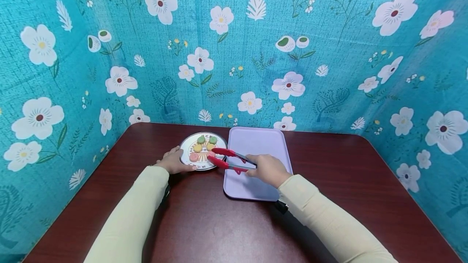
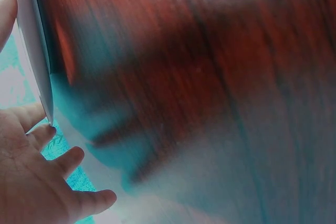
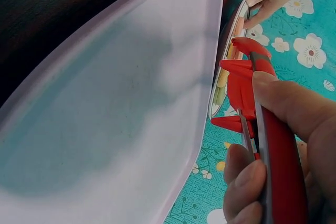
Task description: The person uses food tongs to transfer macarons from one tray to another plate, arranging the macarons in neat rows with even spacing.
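My left hand (image 1: 174,161) holds the left rim of a round white plate (image 1: 187,141) with a dark edge and printed pattern. In the left wrist view its fingers (image 2: 68,163) are spread beside the plate's edge (image 2: 37,51). On the plate lie pairs of green macarons (image 1: 201,139), yellow macarons (image 1: 198,148) and pink macarons (image 1: 193,157). My right hand (image 1: 268,168) grips red-tipped metal tongs (image 1: 234,167) over the tray. The tongs' tips stand apart near the right-hand pink macaron; whether they touch it I cannot tell.
A lilac rectangular tray (image 1: 252,139) lies right of the plate, under the tongs and right hand. Both rest on a dark reddish-brown table (image 1: 204,214). A turquoise flowered curtain (image 1: 234,72) surrounds the table's back and sides.
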The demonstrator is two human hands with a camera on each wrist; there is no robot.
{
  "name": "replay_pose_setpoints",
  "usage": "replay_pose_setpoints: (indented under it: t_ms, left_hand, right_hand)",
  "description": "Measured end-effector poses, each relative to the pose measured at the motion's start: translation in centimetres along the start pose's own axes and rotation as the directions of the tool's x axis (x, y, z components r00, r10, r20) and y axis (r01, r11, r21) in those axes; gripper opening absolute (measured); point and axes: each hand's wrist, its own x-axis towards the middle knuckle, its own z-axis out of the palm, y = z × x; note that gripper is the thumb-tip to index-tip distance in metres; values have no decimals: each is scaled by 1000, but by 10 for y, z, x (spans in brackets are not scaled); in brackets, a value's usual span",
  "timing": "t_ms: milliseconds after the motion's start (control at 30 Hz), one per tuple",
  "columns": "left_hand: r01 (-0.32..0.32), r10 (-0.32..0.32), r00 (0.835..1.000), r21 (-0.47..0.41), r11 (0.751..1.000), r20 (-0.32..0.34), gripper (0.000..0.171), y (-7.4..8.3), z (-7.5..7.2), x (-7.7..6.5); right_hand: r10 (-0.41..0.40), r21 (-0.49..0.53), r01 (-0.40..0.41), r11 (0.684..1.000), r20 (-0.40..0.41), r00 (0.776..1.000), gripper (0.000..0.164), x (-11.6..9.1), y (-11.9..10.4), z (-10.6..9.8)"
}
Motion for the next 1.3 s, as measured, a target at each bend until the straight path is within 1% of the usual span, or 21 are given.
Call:
replay_pose_setpoints:
  t_ms: [267, 667, 1033, 1300]
  left_hand:
    - [-14, 14, 1000, 6, 1000, -5, 102, -3, 1, 2]
    - [-26, 26, 1000, 3, 1000, -13, 101, -3, 1, 1]
    - [-21, 21, 1000, 2, 1000, -16, 102, -3, 1, 1]
    - [-20, 20, 1000, 0, 1000, -18, 104, -1, 1, -3]
  right_hand:
    - [20, -2, -20, 1000, 16, 1000, 59, 0, 0, 2]
    - [-21, -16, 21, 1000, -1, 1000, 55, 0, -2, 1]
    - [-11, -18, 12, 1000, 50, 999, 53, 5, -8, -6]
    - [12, -14, -11, 1000, 76, 997, 53, 9, -12, -9]
